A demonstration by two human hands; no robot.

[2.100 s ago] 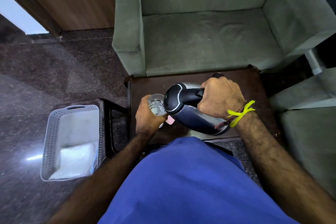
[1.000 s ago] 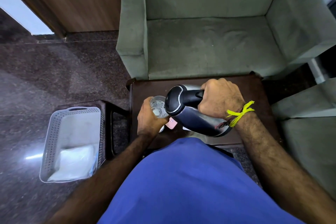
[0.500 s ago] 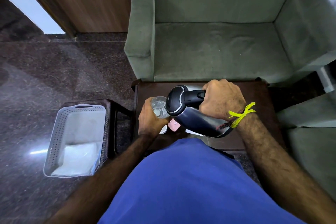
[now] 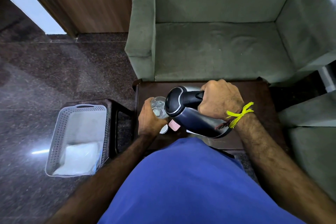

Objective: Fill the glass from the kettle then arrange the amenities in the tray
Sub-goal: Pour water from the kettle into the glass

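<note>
Over the dark tabletop [image 4: 254, 96], the right hand [image 4: 221, 99] has its grip clenched on the tilted kettle [image 4: 192, 116], spout at the glass [image 4: 159, 108] grasped by the left hand [image 4: 150, 121]. Best to pour slowly, keeping the glass upright; the tray [image 4: 54, 143] waits far left.

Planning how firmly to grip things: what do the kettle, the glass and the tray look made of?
Kettle: likely polished steel, mirror-like body, matte black plastic lid and handle. Glass: clear, see-through, glass or clear plastic. Tray: grey-white plastic, probably, with perforated walls.
</note>
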